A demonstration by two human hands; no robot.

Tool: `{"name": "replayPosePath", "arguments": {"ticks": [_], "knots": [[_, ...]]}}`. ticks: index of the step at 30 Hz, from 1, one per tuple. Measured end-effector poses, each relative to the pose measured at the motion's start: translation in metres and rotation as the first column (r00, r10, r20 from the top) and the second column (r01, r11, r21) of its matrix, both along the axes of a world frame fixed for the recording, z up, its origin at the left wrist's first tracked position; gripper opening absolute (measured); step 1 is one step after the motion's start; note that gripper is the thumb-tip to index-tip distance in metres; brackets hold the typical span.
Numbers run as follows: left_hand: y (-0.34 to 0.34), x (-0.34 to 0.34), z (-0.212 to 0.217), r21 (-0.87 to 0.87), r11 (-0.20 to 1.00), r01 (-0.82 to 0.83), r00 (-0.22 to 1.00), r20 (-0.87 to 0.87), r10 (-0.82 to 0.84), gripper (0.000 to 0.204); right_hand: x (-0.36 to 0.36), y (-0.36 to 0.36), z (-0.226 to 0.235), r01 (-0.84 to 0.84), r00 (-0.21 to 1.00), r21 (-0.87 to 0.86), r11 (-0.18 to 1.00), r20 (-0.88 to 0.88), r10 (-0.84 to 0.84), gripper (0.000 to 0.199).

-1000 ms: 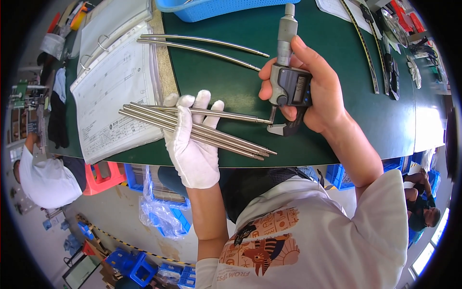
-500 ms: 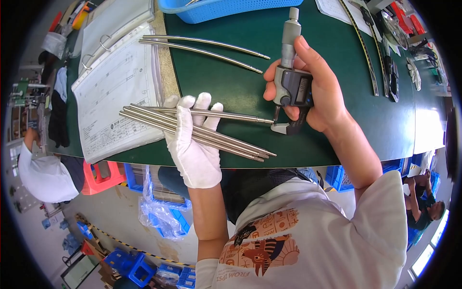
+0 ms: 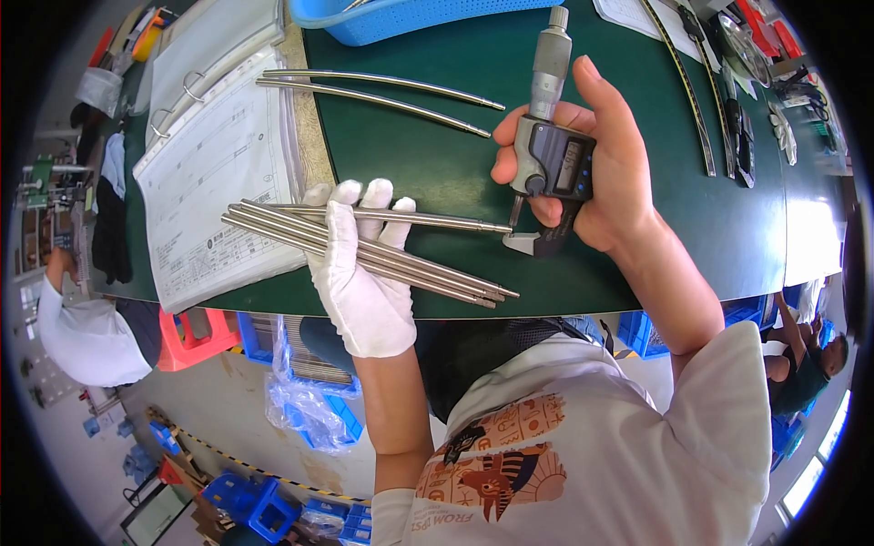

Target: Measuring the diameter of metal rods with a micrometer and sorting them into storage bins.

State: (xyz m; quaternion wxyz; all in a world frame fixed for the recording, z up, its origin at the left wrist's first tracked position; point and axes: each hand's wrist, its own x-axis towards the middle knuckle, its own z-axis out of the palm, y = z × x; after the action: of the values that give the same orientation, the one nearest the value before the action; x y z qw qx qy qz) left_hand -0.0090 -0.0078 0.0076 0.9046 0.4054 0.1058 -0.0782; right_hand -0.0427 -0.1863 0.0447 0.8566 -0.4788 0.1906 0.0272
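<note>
My left hand (image 3: 369,282), in a white glove, is closed round several thin metal rods (image 3: 428,269). One rod (image 3: 437,220) is held apart from the bundle, between the thumb side and the fingers, and points right. Its tip lies at the jaw of a digital micrometer (image 3: 558,162); I cannot tell whether both measuring faces touch it. My bare right hand (image 3: 614,159) grips the micrometer by its grey body, the thimble upward and the small display facing me. Beyond my left hand, two more metal rods (image 3: 391,102) rest on the green table.
An open ring binder with drawings (image 3: 218,182) lies to the left. A blue plastic basket (image 3: 410,29) stands at the far edge of view. At the right are a steel rule (image 3: 683,86), a caliper (image 3: 742,146) and a white glove (image 3: 783,132). Co-workers sit at both sides.
The micrometer has tilted and turned slightly in my right hand, its display now facing me more. The rod tip stays at its jaw. The view has shifted a little.
</note>
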Motion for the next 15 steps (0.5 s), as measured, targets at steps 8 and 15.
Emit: {"name": "replayPosePath", "arguments": {"ticks": [8,15], "knots": [[0.0022,0.0017,-0.0026,-0.014,0.999,0.034,0.999,0.03,-0.034,0.023,0.0026,0.0037,-0.0032,0.028,1.0,-0.03,0.999,-0.001,-0.028,0.062],[0.001,0.0014,-0.0008,-0.003,1.0,0.024,1.0,-0.006,-0.024,0.023,0.0009,0.002,-0.0022,-0.018,1.0,-0.061,0.998,0.0,0.018,0.058]]}}
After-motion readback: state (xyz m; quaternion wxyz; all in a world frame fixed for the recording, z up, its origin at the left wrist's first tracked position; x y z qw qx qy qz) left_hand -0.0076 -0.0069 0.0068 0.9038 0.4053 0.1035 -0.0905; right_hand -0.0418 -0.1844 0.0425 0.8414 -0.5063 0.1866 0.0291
